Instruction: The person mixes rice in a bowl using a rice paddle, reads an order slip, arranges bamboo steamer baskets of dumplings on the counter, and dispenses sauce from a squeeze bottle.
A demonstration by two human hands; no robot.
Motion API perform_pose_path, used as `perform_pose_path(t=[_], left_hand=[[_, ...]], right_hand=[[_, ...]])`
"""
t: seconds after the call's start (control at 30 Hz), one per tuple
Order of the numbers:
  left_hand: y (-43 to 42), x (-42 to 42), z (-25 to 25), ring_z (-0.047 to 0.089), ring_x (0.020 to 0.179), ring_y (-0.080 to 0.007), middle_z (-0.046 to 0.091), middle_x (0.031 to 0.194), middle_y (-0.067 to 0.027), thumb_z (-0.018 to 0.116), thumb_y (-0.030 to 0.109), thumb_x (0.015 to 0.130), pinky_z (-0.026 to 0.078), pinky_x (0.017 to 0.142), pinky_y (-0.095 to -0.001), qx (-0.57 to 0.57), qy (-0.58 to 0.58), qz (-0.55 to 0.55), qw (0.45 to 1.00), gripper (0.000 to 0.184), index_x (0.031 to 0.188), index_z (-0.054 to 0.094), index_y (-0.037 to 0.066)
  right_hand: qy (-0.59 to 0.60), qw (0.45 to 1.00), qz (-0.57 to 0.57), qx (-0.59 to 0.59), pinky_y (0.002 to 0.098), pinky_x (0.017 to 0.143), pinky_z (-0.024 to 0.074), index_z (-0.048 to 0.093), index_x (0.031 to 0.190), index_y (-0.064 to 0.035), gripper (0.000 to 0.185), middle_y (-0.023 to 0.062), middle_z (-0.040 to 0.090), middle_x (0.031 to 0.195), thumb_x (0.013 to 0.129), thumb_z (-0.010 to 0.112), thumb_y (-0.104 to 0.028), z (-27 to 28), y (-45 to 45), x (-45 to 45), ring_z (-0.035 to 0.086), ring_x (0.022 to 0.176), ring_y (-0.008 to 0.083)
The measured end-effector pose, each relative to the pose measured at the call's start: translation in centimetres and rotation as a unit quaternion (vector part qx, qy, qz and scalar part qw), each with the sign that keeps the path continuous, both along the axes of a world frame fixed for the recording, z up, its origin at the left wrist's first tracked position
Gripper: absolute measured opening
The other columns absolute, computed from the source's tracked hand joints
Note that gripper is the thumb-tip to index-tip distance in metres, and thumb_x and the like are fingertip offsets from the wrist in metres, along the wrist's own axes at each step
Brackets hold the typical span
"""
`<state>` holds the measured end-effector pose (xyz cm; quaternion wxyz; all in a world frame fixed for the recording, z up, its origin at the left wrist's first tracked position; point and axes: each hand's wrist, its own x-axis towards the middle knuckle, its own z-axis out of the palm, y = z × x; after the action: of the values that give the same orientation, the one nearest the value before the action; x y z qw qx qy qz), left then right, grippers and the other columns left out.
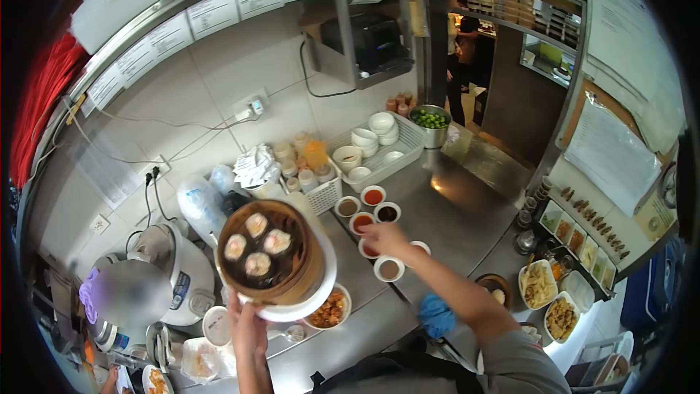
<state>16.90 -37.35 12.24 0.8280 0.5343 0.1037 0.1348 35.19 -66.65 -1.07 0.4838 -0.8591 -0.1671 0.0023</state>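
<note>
A round bamboo steamer [310, 266] with several pale dumplings [257, 264] inside rests on a white plate [328, 277]. My left hand [246, 325] holds that plate from below at its near edge, fingers wrapped at the rim. Further right, my right hand [384, 238] reaches over a cluster of small sauce bowls, its fingertips at a bowl of red sauce [369, 249]; whether they grip its rim is hard to tell. Close by are another red sauce bowl [361, 223], a dark sauce bowl [387, 212] and a brown sauce bowl [389, 269].
Behind stand a tray of white bowls [408, 147], a pot of green items [430, 131] and a basket of bottles [324, 195]. A bowl of diced food [330, 311] sits below the plate. Food containers [561, 317] are at right. A person [467, 36] stands beyond the opening.
</note>
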Motion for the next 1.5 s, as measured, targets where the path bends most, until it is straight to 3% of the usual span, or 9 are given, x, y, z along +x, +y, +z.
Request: perform_pose_path(t=[0.07, 0.2, 0.33, 0.57, 0.9, 1.03, 1.3, 1.4, 1.5], left_hand=[[-2.5, 3.5, -2.4, 0.063, 0.089, -0.0218, 0.057, 0.111, -0.0134, 0.048, -0.004, 0.078, 0.057, 0.063, -0.0328, -0.003, 0.011, -0.034, 0.999, 0.056, 0.132, 0.035, 0.003], [-11.5, 9.6, -4.9, 0.059, 0.099, -0.0217, 0.057, 0.112, -0.0105, 0.050, -0.005, 0.079, 0.055, 0.073, -0.0347, -0.001, 0.032, -0.176, 0.984, 0.056, 0.131, 0.035, 0.006], [-21.3, 16.1, -11.3, 0.061, 0.095, -0.0215, 0.055, 0.114, -0.0081, 0.049, -0.005, 0.079, 0.056, 0.070, -0.0340, -0.060, 0.028, -0.272, 0.960, 0.059, 0.133, 0.033, 0.012], [-34.0, 23.3, -21.1, 0.061, 0.099, -0.0254, 0.057, 0.109, -0.0093, 0.052, -0.007, 0.073, 0.058, 0.077, -0.0449, -0.056, 0.095, -0.380, 0.919, 0.056, 0.123, 0.040, 0.015], [-41.2, 28.5, -27.9, 0.060, 0.101, -0.0315, 0.050, 0.119, -0.0139, 0.048, -0.007, 0.075, 0.058, 0.076, -0.0457, -0.005, 0.130, -0.401, 0.907, 0.055, 0.124, 0.035, 0.015], [-43.5, 30.6, -28.3, 0.051, 0.115, -0.0321, 0.043, 0.129, -0.0147, 0.052, -0.003, 0.081, 0.054, 0.084, -0.0467, 0.032, 0.124, -0.414, 0.901, 0.057, 0.132, 0.029, 0.010], [-41.5, 31.3, -24.2, 0.061, 0.093, -0.0253, 0.057, 0.104, -0.0155, 0.056, 0.007, 0.083, 0.051, 0.086, -0.0335, 0.114, 0.278, -0.519, 0.800, 0.022, 0.102, 0.051, -0.004], [-42.8, 29.3, -26.6, 0.061, 0.094, -0.0248, 0.058, 0.099, -0.0157, 0.056, 0.010, 0.083, 0.050, 0.085, -0.0343, 0.094, 0.184, -0.499, 0.842, 0.023, 0.101, 0.052, -0.003], [-45.0, 29.6, -26.7, 0.060, 0.097, -0.0258, 0.058, 0.101, -0.0158, 0.053, 0.006, 0.083, 0.048, 0.089, -0.0359, 0.069, 0.206, -0.472, 0.854, 0.024, 0.105, 0.049, -0.005]], right_hand=[[-0.001, 0.997, -0.061, 0.049, 0.0252, 0.067, 0.0523, 0.070, 0.090, 0.0008, 0.026, 0.0131, 0.070, 0.079, 0.072, 0.075, -0.017, 5.0, -8.2, -2.1, 0.068, 0.074, 0.0160], [-0.070, 0.952, -0.295, -0.028, 0.0234, 0.048, 0.0416, 0.063, 0.059, -0.0041, 0.031, 0.0013, 0.058, 0.054, 0.076, 0.074, -0.027, 10.1, -22.7, -7.0, 0.053, 0.050, 0.0068], [-0.128, 0.911, -0.392, -0.020, 0.0250, 0.059, 0.0490, 0.066, 0.090, 0.0023, 0.018, 0.0059, 0.065, 0.072, 0.090, 0.049, -0.005, 5.9, -39.3, -10.4, 0.059, 0.063, 0.0096], [-0.093, 0.685, -0.702, -0.170, 0.0398, 0.064, 0.0484, 0.070, 0.083, -0.0085, 0.026, 0.0132, 0.063, 0.063, 0.085, 0.059, -0.031, 6.1, -53.1, -23.1, 0.059, 0.062, 0.0330], [-0.067, 0.719, -0.571, -0.392, 0.0396, 0.089, 0.0458, 0.069, 0.104, -0.0153, 0.030, 0.0117, 0.064, 0.101, 0.074, 0.067, -0.017, 4.8, -59.2, -24.7, 0.053, 0.102, 0.0342], [-0.098, 0.743, -0.460, -0.475, 0.0388, 0.086, 0.0464, 0.070, 0.098, -0.0143, 0.025, 0.0109, 0.067, 0.093, 0.074, 0.068, -0.021, 4.6, -60.2, -22.6, 0.058, 0.090, 0.0303], [-0.170, 0.693, -0.679, -0.171, 0.0307, 0.074, 0.0482, 0.069, 0.100, -0.0044, 0.031, 0.0103, 0.069, 0.090, 0.088, 0.060, -0.032, 7.0, -56.7, -22.5, 0.063, 0.079, 0.0158], [-0.147, 0.788, -0.568, 0.187, 0.0272, 0.077, 0.0474, 0.067, 0.104, -0.0085, 0.035, 0.0040, 0.067, 0.092, 0.087, 0.059, -0.038, 3.0, -50.4, -16.6, 0.062, 0.085, 0.0142], [-0.010, 0.839, -0.499, 0.218, 0.0307, 0.071, 0.0520, 0.065, 0.099, -0.0003, 0.030, 0.0084, 0.068, 0.085, 0.088, 0.055, -0.027, -3.4, -41.4, -6.3, 0.066, 0.071, 0.0181]])
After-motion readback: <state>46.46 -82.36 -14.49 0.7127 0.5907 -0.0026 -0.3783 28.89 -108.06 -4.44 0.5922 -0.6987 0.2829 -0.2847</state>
